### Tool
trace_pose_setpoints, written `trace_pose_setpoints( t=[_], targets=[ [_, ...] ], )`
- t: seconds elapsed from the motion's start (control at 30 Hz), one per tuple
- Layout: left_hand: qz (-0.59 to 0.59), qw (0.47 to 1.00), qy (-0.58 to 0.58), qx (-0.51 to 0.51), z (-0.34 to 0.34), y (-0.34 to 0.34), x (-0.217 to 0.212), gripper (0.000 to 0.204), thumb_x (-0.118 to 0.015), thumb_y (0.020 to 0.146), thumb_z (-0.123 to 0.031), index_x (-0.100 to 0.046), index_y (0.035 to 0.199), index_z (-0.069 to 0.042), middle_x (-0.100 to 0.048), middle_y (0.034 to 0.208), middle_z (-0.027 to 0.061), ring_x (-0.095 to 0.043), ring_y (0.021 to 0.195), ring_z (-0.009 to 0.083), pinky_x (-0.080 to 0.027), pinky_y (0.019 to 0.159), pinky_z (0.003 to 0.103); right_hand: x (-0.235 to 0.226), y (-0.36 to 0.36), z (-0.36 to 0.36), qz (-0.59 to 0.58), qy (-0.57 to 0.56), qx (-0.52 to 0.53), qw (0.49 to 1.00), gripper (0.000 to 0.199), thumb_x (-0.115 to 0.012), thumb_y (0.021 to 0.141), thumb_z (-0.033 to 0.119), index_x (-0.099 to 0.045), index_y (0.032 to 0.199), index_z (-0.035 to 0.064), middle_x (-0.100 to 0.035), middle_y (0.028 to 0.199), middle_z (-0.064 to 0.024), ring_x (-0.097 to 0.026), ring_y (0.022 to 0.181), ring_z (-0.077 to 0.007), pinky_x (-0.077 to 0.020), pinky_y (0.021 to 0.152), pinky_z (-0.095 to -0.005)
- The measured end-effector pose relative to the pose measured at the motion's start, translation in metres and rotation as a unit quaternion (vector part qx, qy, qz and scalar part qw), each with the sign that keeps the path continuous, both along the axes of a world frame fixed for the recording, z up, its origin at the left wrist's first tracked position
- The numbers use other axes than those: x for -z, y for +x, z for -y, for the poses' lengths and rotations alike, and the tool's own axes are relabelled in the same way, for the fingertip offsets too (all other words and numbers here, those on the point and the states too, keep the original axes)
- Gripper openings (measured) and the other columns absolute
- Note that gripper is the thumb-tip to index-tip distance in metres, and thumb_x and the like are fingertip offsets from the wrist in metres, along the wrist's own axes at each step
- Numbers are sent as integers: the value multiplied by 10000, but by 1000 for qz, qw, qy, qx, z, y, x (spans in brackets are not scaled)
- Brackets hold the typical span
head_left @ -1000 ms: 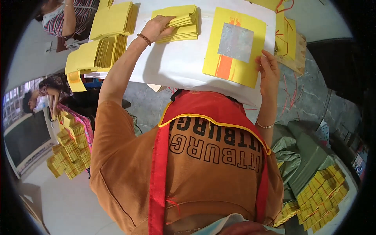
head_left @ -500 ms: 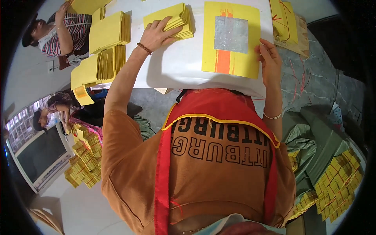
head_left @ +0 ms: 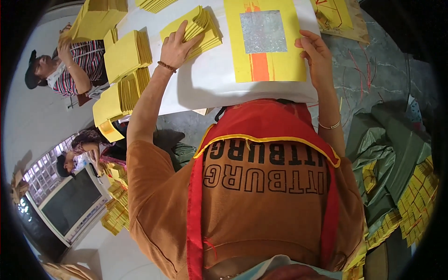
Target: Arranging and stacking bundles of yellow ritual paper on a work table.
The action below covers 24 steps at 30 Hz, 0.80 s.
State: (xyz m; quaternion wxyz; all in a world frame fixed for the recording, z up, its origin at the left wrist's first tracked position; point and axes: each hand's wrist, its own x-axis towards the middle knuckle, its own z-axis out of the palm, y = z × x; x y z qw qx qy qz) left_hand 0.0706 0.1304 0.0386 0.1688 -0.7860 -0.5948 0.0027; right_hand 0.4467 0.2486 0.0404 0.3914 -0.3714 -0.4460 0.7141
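Observation:
My left hand [head_left: 176, 50] lies with its fingers spread on a small stack of folded yellow paper [head_left: 205, 35] on the table, apparently resting on it rather than gripping. To the right, a large flat yellow paper sheet [head_left: 290, 65] bears a silver foil square [head_left: 263, 32] in its middle and an orange-red band running above and below it. At this sheet's right edge is my right hand [head_left: 318, 56], fingers loosely curled, fingertips and thumb apart. Whether the right fingertips touch the paper's edge is hard to tell.
A white-covered table [head_left: 205, 88] holds folded yellow bundles [head_left: 126, 56] on the left. Tied yellow paper [head_left: 335, 14] lies beyond the right edge. Two other people are at the left. Red strings [head_left: 366, 70] lie on the floor; tied packets [head_left: 417, 200] are stacked at lower right.
The whole view has shifted slightly. My right hand sits a little higher along the sheet's right edge. My left hand stays on the folded stack.

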Motion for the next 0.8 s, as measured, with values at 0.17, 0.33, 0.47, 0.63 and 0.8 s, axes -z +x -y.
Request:
trace_pose_setpoints(
  t=[0.17,0.33,0.47,0.63,0.8],
  targets=[
    [10,999,44,-9,4,11,4,450,-690,694,-375,-590,1132,-353,-382,1346,120,-512,878,265,-415,668,367,2,0,2,-11,-5,4,1000,271,-558,890,177,-571,1127,45,-627,935,-27,-578,890,-89,-413,708,-225],
    [-5,999,34,-16,3,9,6,452,-704,677,-350,-596,1116,-344,-392,1337,115,-507,885,260,-399,669,360,3,0,1,-17,8,2,1000,279,-561,887,190,-570,1131,54,-629,947,-36,-579,898,-94,-415,719,-230],
    [10,999,32,-15,2,8,7,432,-700,673,-308,-606,1093,-337,-398,1333,111,-509,884,259,-398,672,365,8,0,0,-16,12,-3,1000,281,-562,886,200,-572,1131,63,-631,953,-44,-584,910,-103,-414,720,-232],
    [13,999,39,18,10,9,18,415,-695,648,-254,-613,1050,-322,-415,1321,98,-501,916,271,-391,699,379,1,-2,0,-20,5,-1,1000,260,-556,891,164,-577,1131,65,-616,915,-17,-558,869,-74,-393,692,-208],
    [-34,999,33,-8,13,21,25,397,-680,679,-235,-587,1055,-320,-392,1343,94,-471,980,315,-386,753,420,0,-3,0,0,12,0,1000,263,-555,890,165,-577,1131,64,-619,917,-22,-558,874,-79,-396,696,-217]
  ],
)
